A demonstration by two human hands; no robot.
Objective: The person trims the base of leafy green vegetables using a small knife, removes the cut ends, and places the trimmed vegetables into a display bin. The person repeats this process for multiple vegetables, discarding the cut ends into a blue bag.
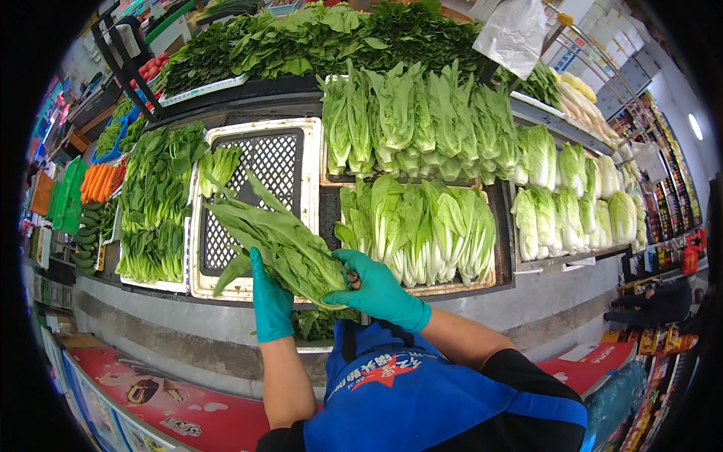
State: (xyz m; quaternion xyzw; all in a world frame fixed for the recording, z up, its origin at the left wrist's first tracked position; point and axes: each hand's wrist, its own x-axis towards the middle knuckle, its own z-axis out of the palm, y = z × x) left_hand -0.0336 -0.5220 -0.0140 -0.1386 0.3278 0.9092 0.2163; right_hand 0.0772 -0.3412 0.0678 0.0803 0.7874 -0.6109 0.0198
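My left hand (pixel 272 299), in a teal glove, supports a long-leaved head of green lettuce (pixel 288 248) from below and the left, fingers pointing up. My right hand (pixel 375 291), gloved alike, is closed around the stem end of the lettuce and a small tool with a brown handle (pixel 353 279), perhaps a knife; its blade is not clearly visible. The leaves reach up and left over a white-rimmed crate (pixel 310 186) with a black mesh bottom. A small bunch of lettuce (pixel 219 169) lies at that crate's upper left.
Rows of long-leaved lettuce (pixel 395 113) and bok choy (pixel 423 226) stand ahead right, napa cabbages (pixel 565 220) farther right. Leafy greens (pixel 158 198) and carrots (pixel 99 182) lie left. More greens (pixel 322 332) are low by the apron. A plastic bag (pixel 511 37) hangs above.
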